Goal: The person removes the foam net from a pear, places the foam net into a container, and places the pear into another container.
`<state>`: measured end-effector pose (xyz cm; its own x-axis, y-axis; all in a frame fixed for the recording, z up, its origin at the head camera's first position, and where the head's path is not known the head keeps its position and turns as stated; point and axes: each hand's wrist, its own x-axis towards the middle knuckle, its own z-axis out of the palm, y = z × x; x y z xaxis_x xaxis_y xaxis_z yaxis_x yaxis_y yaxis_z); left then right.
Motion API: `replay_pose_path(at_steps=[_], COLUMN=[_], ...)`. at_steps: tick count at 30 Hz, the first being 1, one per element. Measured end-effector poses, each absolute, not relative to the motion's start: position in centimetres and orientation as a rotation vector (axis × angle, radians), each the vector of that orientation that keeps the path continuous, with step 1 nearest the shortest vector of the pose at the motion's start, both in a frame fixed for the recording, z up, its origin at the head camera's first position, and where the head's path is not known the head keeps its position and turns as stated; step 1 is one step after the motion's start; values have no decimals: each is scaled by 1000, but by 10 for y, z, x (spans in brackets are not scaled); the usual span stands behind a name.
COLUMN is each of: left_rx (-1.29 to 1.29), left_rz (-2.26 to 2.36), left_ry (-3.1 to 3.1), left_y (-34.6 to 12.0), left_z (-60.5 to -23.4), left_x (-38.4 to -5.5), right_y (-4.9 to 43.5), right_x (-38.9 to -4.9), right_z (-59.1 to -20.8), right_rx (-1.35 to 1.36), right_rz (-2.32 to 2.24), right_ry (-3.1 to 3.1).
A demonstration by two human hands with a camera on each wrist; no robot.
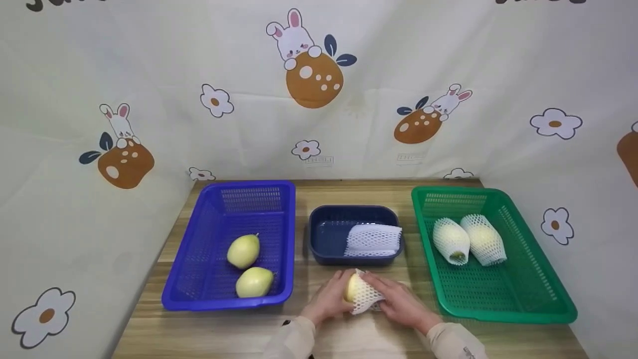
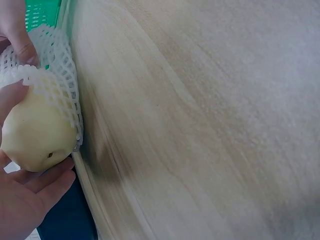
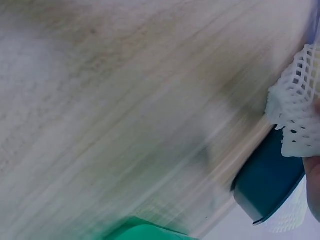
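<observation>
While the left hand (image 1: 329, 299) grips a pale yellow pear (image 1: 352, 288), the right hand (image 1: 401, 304) holds the white foam net (image 1: 367, 296) that covers the pear's right side; in the head view the two meet over the desk (image 1: 369, 341), on the near side of a navy box (image 1: 324, 239) with flat foam nets (image 1: 374, 240) lying toward its right (how many, I cannot tell). To the left stands a blue basket (image 1: 224, 303) with two bare pears (image 1: 254, 282) close together in its near half; to the right, in the far half of a green basket (image 1: 508, 315), two netted pears (image 1: 451, 239) lie side by side; at the far edge of the desk hangs a pale cloth (image 1: 249, 139) printed with rabbits and flowers.

From the left wrist, the pear shows its bare end, with a small dark spot; the left hand's fingers are bent beneath it, its thumb at the net's edge, and the right hand's thumb presses the mesh.

From the right wrist, the net's loose end shows beside the navy box; the right hand is mostly cut off, only parts of its fingers showing against the net.
</observation>
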<state>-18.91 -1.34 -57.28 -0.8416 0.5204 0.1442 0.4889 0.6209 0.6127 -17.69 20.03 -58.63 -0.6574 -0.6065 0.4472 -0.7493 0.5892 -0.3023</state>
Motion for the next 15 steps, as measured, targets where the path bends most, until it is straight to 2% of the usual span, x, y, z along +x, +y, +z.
replay_pose_path(at_steps=[15], left_rx=[821], left_rz=[1010], left_ry=[2767], left_y=[-18], left_z=[-571], left_x=[-191], right_y=[201], right_x=[-181], right_z=[-583], right_rx=[1142], right_rz=[652], right_ry=[-2550])
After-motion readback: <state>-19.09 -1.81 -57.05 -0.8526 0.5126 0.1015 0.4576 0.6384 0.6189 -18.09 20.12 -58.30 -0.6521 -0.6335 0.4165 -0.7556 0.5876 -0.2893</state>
